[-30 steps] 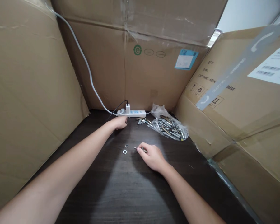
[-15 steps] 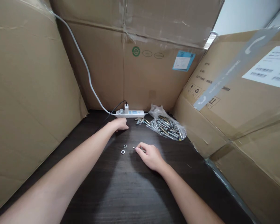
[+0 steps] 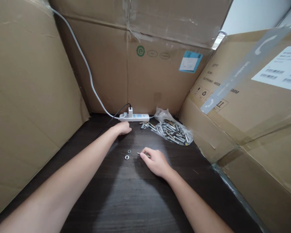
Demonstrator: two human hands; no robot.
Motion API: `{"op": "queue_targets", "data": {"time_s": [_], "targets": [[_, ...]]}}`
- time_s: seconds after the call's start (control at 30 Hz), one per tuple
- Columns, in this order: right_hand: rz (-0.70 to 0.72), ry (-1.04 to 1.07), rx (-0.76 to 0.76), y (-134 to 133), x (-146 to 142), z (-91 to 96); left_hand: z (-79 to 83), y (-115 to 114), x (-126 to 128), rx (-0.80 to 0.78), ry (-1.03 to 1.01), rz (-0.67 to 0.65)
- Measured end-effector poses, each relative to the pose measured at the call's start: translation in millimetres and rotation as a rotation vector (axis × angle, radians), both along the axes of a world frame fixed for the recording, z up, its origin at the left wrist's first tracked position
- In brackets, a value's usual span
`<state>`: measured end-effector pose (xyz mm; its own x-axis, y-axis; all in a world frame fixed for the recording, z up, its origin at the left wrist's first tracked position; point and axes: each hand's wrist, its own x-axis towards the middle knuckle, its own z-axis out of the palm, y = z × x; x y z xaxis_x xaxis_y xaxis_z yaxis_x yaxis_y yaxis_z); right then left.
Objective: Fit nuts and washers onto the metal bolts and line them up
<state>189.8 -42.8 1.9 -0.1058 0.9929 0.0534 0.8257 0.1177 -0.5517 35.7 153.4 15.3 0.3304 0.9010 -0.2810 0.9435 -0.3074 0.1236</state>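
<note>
My right hand (image 3: 154, 160) rests on the dark wooden table (image 3: 135, 200), its fingers pinched on a small metal bolt (image 3: 138, 153) whose tip pokes out to the left. Two metal washers, a small one (image 3: 129, 151) and a larger one (image 3: 127, 157), lie just left of that tip. My left hand (image 3: 122, 128) lies further back with its fingers curled under, close to a white power strip (image 3: 135, 117); what it holds, if anything, is hidden.
A clear plastic bag of metal bolts (image 3: 173, 131) lies at the back right, with loose bolts (image 3: 147, 125) beside the strip. Tall cardboard boxes wall the table on the left (image 3: 31, 90), back (image 3: 140, 64) and right (image 3: 252, 106). A white cable (image 3: 87, 69) runs up from the strip.
Both hands stay where they were; only the camera has shifted slightly, so everything sits a little higher and further left.
</note>
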Motion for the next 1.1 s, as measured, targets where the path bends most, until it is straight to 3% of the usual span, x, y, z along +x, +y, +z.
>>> {"op": "queue_targets", "data": {"time_s": [0.27,0.57,0.87,1.1], "targets": [[-0.008,0.015,-0.009,1.3,0.5,-2.0,-5.6,-0.4,-4.4,0.046,-0.006,-0.01],[-0.007,0.012,-0.019,0.5,0.1,-1.1,3.0,-18.1,-9.1,0.069,0.017,0.027],[0.003,0.019,-0.012,1.1,0.1,-0.6,10.7,-30.0,7.0,0.056,0.146,0.071],[-0.003,0.014,-0.015,1.4,0.8,-2.4,7.0,-20.7,11.5,0.074,0.059,0.008]]}}
